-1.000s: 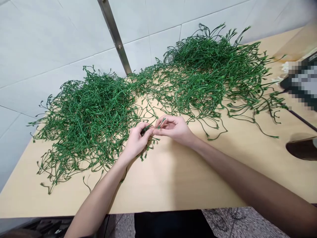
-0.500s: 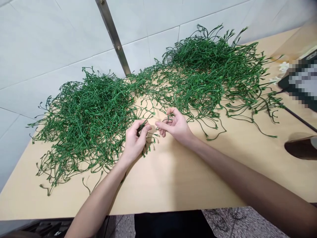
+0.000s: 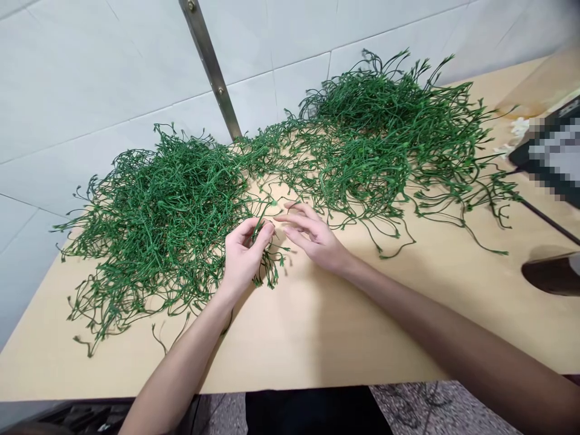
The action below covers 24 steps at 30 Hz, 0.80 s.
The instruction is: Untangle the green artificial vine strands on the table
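My left hand (image 3: 247,251) pinches a small bunch of green artificial stems (image 3: 272,269) between thumb and fingers; their forked tips hang below and poke out above the grip. My right hand (image 3: 315,238) is just to the right, its fingers spread and stretched toward the left thumb, with nothing clearly held in them. Whether its fingertips touch the stems I cannot tell. A tangled left pile (image 3: 167,205) of the same thin green stems lies beside my left hand. A larger right pile (image 3: 371,133) spreads out beyond my right hand.
The piles rest on a light wooden table (image 3: 272,350) against a tiled wall (image 3: 113,66) with a metal strip (image 3: 212,66). At the right are a dark-framed device (image 3: 544,151), small white pieces (image 3: 519,126), a black cable (image 3: 550,220) and a dark brown round object (image 3: 553,275).
My right hand has moved slightly left toward my left hand, and its fingers have opened out from a pinch near a stem. My left hand keeps its hold on the bunch.
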Available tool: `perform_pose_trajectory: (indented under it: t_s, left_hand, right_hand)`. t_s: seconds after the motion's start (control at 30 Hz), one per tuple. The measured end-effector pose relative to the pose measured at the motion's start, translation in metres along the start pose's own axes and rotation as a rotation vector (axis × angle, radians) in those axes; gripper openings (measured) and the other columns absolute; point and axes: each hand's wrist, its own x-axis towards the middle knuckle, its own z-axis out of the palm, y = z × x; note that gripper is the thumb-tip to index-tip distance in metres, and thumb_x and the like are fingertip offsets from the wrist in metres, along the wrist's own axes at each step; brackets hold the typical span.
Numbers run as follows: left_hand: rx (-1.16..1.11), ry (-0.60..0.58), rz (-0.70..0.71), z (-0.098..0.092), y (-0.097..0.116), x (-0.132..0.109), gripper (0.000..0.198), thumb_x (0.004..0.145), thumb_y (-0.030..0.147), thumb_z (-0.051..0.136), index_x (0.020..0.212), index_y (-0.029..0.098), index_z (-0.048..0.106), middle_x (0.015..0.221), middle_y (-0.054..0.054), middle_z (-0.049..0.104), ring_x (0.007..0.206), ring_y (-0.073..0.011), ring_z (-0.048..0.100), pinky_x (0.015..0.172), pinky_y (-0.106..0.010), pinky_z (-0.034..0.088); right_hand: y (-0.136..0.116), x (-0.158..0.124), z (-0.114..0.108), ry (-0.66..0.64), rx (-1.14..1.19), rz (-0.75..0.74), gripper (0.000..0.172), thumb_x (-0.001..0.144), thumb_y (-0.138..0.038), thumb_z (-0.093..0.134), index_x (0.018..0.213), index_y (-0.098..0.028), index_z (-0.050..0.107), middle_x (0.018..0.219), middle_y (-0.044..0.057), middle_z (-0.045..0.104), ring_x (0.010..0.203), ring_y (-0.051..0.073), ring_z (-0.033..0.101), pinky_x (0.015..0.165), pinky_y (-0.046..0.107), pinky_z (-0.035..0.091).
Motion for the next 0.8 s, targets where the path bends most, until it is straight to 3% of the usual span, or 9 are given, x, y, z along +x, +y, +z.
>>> perform_pose_trajectory:
  t_s: [0.1,0.27,0.4,0.53,0.67,0.8]
  left_hand:
    - [-0.003,-0.035,-0.029,0.001,-0.002,0.001,0.026,0.081,0.042,0.067,0.084,0.017,0.068,0.076,-0.002,0.067,0.067,-0.0115,0.058,0.064,-0.023,0.047]
    - [0.011,-0.069,-0.039,0.002,-0.006,0.002,0.023,0.082,0.04,0.066,0.086,0.017,0.068,0.083,-0.003,0.068,0.073,-0.013,0.06,0.068,-0.024,0.048]
    - [-0.018,-0.083,-0.048,0.003,-0.006,0.001,0.021,0.081,0.038,0.067,0.081,0.017,0.067,0.08,-0.002,0.067,0.07,-0.0116,0.057,0.066,-0.024,0.047]
    - [-0.229,-0.078,-0.17,0.006,0.0,0.001,0.025,0.077,0.04,0.069,0.074,0.016,0.065,0.071,0.0,0.059,0.059,-0.009,0.05,0.054,-0.022,0.043]
    - [-0.515,-0.072,-0.352,0.009,0.003,0.001,0.024,0.069,0.035,0.074,0.075,0.014,0.065,0.073,0.001,0.057,0.058,-0.0077,0.052,0.053,-0.02,0.046]
    - [-0.6,-0.08,-0.376,0.011,0.003,0.001,0.02,0.068,0.029,0.074,0.074,0.012,0.067,0.071,-0.001,0.06,0.064,-0.0082,0.056,0.058,-0.018,0.048]
  right_hand:
    - [-0.002,-0.002,0.0,-0.086,0.059,0.02,0.031,0.094,-0.038,0.05,0.118,-0.023,0.062,0.117,0.008,0.062,0.106,0.019,0.06,0.092,0.035,0.051]
    - [-0.005,-0.002,0.0,-0.117,0.024,0.008,0.023,0.091,-0.038,0.055,0.085,-0.018,0.065,0.113,0.01,0.068,0.105,0.021,0.063,0.093,0.036,0.048]
    - [-0.005,-0.001,0.0,-0.093,0.021,-0.04,0.018,0.088,-0.031,0.058,0.079,-0.018,0.067,0.113,0.012,0.069,0.107,0.022,0.064,0.095,0.036,0.047]
    - [-0.001,-0.002,-0.001,0.03,0.019,-0.069,0.019,0.085,-0.029,0.059,0.072,-0.017,0.065,0.102,0.012,0.069,0.09,0.02,0.065,0.077,0.033,0.05]
    - [-0.002,0.0,0.0,0.191,-0.071,-0.132,0.02,0.08,-0.027,0.059,0.063,-0.017,0.06,0.076,0.006,0.062,0.068,0.016,0.055,0.058,0.028,0.041]
    - [-0.032,0.001,-0.012,0.156,-0.146,-0.098,0.022,0.079,-0.027,0.056,0.058,-0.018,0.053,0.067,0.003,0.056,0.059,0.013,0.048,0.053,0.028,0.036]
